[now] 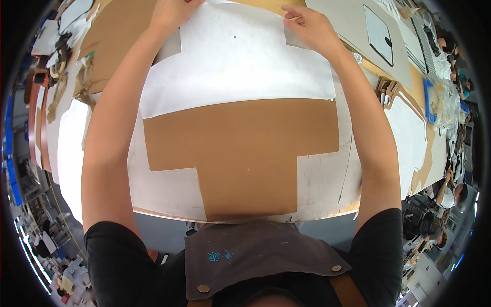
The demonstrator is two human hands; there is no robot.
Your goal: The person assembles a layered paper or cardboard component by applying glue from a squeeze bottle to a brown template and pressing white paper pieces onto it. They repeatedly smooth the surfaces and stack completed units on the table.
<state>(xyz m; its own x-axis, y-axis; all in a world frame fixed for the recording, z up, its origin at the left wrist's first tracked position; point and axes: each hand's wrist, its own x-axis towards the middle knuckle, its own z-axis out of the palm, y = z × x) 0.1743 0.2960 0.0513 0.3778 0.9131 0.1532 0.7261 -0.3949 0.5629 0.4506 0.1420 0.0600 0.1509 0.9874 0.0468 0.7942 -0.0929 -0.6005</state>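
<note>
A large white sheet (235,71) with stepped side edges lies across the far part of the work table, with a small dark dot on it. Its near edge overlaps a brown T-shaped sheet (245,138), whose narrow part points toward me. At the far left corner of the white sheet, my left hand (176,14) pinches its edge; the fingertips are partly cut off by the frame. My right hand (311,26) has its fingers curled at the far right corner of that sheet, seemingly in a loose pinch. Both arms reach out over the table.
White panels (405,135) with brown edges are stacked on the right, and another white panel (71,148) lies on the left. Brown board (115,38) covers the far left. At the far right rests a grey board (345,23) with a dark-rimmed window. People sit beyond the right side.
</note>
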